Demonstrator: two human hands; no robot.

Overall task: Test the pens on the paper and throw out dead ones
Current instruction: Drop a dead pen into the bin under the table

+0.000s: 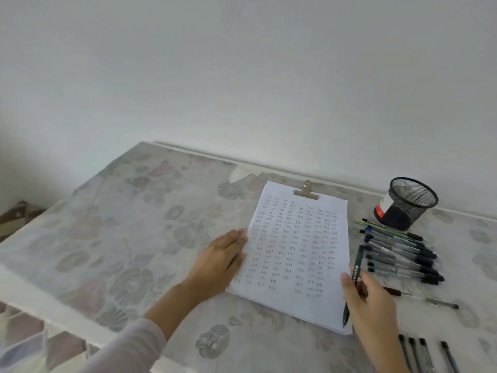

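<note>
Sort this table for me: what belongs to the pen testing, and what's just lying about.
Job: paper with its clip, pen in the right hand, pile of pens beside the paper, row of pens at the near edge, loose pen between them.
Lying about: mesh cup, white tub behind it.

A home is showing: a pale floral fabric tablecloth [129,238] is lying before a plain white wall [242,76]
</note>
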